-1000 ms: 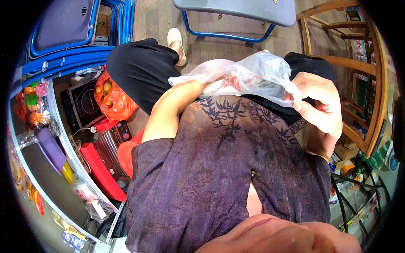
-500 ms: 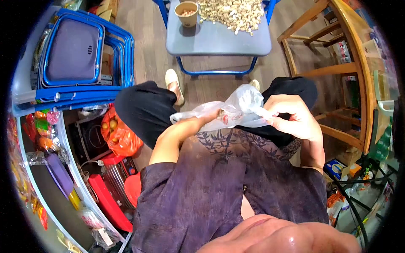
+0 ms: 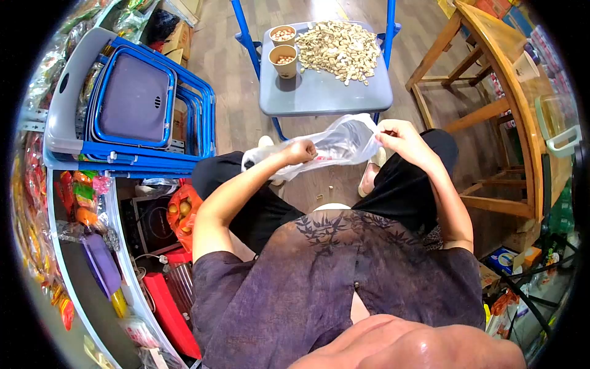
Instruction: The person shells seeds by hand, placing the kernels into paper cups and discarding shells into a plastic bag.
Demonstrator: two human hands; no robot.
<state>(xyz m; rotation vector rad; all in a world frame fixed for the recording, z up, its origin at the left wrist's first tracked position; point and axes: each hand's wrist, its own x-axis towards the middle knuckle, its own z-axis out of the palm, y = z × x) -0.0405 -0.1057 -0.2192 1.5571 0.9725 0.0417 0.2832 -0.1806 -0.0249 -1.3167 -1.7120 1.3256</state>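
Note:
A thin clear plastic bag (image 3: pixel 344 142) with red print hangs stretched between my hands, above the floor between my knees. My right hand (image 3: pixel 398 136) pinches its rim at the right end. My left hand (image 3: pixel 300 152) is at the bag's left part, its fingers curled against the plastic. Beyond the bag is a grey folding chair (image 3: pixel 326 101) with blue legs. On its seat lies a pile of peanuts in shells (image 3: pixel 341 52). Two paper cups, a near one (image 3: pixel 283 61) and a far one (image 3: pixel 283 35), stand left of the pile with reddish nuts inside.
Folded blue-framed chairs (image 3: pixel 132 98) lean at the left, above a shelf with packaged goods. An orange bag (image 3: pixel 183 212) of round items and a red appliance (image 3: pixel 169 313) are at the lower left. A wooden frame (image 3: pixel 522 135) stands at the right.
The view has tilted up, bringing the chair, peanuts and both cups into sight. Both hands have moved forward, away from my body, with the bag, which is now stretched more openly between them.

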